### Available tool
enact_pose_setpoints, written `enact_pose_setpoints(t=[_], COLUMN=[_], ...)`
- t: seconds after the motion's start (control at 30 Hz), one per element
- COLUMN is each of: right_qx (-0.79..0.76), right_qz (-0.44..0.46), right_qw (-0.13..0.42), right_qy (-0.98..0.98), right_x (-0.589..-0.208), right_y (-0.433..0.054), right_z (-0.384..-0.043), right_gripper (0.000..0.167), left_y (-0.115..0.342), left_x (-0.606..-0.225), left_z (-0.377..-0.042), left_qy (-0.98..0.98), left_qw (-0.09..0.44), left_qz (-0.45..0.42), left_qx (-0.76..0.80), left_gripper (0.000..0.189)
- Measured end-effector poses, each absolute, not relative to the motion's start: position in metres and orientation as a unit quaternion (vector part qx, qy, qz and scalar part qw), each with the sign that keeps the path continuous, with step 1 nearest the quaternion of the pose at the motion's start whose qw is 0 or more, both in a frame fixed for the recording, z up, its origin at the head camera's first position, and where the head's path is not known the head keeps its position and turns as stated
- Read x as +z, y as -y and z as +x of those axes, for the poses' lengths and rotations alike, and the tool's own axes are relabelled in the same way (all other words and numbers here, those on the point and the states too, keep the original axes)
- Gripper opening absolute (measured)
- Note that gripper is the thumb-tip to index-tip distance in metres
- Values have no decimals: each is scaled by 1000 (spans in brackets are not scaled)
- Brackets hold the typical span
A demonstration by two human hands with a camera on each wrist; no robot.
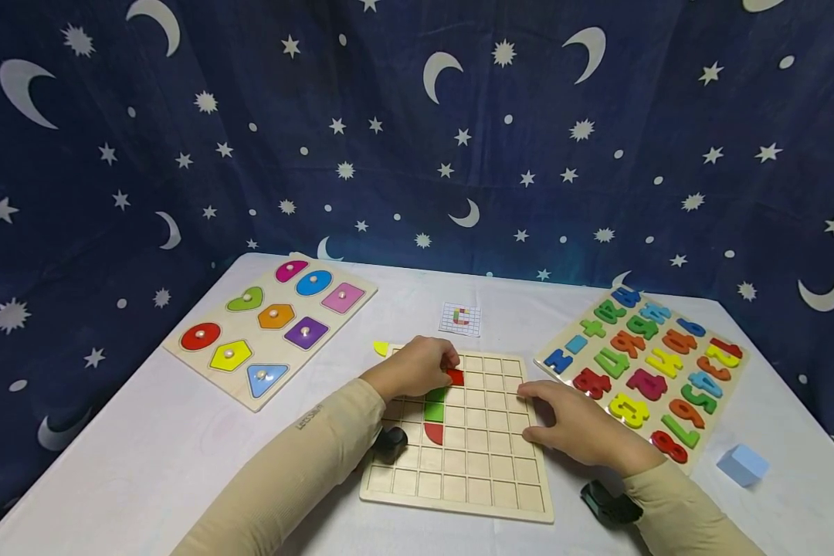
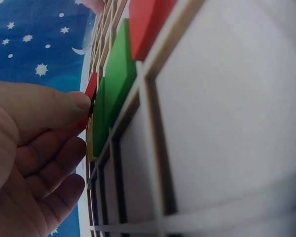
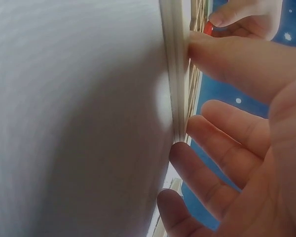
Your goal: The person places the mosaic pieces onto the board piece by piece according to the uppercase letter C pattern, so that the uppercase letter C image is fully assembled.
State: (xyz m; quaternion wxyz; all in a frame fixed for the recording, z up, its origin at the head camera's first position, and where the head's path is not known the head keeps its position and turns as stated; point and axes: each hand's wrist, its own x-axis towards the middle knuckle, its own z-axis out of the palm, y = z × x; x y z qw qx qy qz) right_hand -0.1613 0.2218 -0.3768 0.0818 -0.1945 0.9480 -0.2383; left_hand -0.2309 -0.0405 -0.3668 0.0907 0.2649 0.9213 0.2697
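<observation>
Pinching a red tile (image 1: 456, 378) with the left hand (image 1: 417, 367), green tiles (image 1: 434, 408) close beside it; touching the edge of the grid board (image 1: 488, 469) with the right hand (image 1: 578, 421), relaxed and spread.

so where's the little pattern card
In the head view, the pattern card lies beyond the far edge of the grid board, with the shape puzzle to its left and the letter puzzle to its right.

1. Head view: from above, facing forward and down, farthest back; takes in desk (image 1: 111, 479), gridded board (image 1: 479, 422), starry backdrop (image 1: 389, 177).
2. Left wrist view: very near, skimming aslant across board; tipped sideways.
3. Right wrist view: near, beside board, almost edge-on; tipped sideways.
4. Head and right wrist share left hand (image 1: 417, 368), right hand (image 1: 580, 423); all three share board, backdrop.
</observation>
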Motion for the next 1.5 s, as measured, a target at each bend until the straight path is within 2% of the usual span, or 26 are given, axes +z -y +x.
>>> enact_pose_setpoints(t=[0.93, 1.17, 1.5], right_qx=[-243, -241, -246], right_qz=[-203, -205, -195], right_qw=[75, 74, 78], right_qy=[-946, -946, -946], right_x=[-378, -379, -380], right_y=[-223, -224, -224], right_z=[-162, -162, -161], right_gripper=[56, 56, 57], left_y=[37, 50, 80], left_x=[-368, -361, -352], left_z=[-230, -231, -238], left_qy=[-924, -923, -936], left_qw=[91, 85, 84], left_qz=[257, 251, 192], left_qx=[268, 279, 284], left_gripper=[21, 19, 27])
